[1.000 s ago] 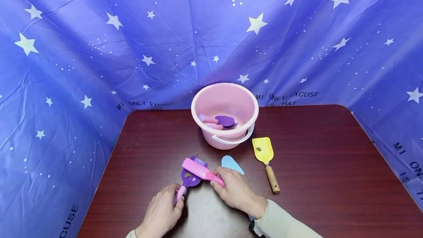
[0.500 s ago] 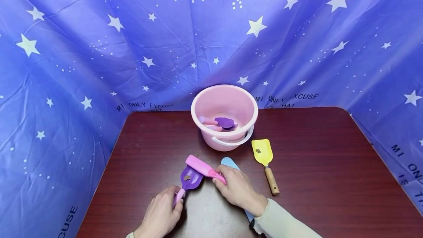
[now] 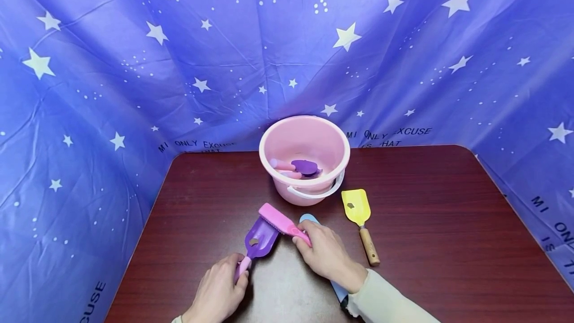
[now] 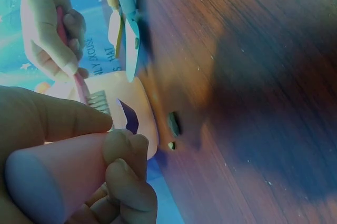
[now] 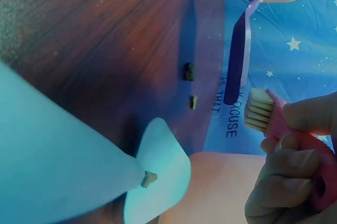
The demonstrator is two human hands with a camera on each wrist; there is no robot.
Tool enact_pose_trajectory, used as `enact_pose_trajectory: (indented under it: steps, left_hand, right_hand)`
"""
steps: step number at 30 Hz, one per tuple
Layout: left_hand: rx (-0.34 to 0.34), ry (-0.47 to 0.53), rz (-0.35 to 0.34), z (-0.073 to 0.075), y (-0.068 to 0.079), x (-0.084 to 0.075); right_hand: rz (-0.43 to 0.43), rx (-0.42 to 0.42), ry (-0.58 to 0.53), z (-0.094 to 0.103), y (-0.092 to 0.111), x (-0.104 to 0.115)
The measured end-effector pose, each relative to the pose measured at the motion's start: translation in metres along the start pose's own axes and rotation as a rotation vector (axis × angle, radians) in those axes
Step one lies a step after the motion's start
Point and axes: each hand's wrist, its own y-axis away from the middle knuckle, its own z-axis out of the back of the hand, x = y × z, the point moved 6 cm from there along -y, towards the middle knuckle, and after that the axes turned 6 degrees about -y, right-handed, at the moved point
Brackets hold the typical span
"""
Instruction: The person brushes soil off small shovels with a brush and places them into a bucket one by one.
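In the head view my left hand (image 3: pixel 218 285) grips the pink handle of a purple toy shovel (image 3: pixel 264 238), its blade pointing away from me. A brown patch shows on that blade. My right hand (image 3: pixel 325 253) holds a pink brush (image 3: pixel 279 219) by the handle, its head at the blade's far right edge. The right wrist view shows the pale bristles (image 5: pixel 259 109) slightly apart from the purple blade (image 5: pixel 239 58). A dark fragment (image 4: pixel 174 124) and a smaller bit (image 4: pixel 171 145) lie on the table in the left wrist view.
A pink bucket (image 3: pixel 305 122) with a white handle stands at the back, holding several toy tools. A yellow shovel (image 3: pixel 357 208) with a wooden handle lies to the right. Under my right forearm lies a blue shovel (image 3: pixel 338 290), partly hidden. A starry blue curtain (image 3: pixel 224 39) surrounds the table.
My right hand has moved the brush right and slightly away from me, uncovering more of the purple blade. Bristles now show along its lower edge. My left hand has hardly moved.
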Motion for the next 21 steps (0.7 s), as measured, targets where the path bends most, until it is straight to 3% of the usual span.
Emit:
enact_pose_trajectory:
  steps: [7,21]
  left_hand:
    - [-0.019,-0.009,-0.001,0.0,-0.002,0.001]
    - [-0.009,-0.014,-0.006,0.0,-0.002,0.002]
  right_hand:
    - [0.024,0.024,-0.019,0.005,0.004,0.008]
    - [0.126,0.169,-0.116,-0.004,0.018,0.031]
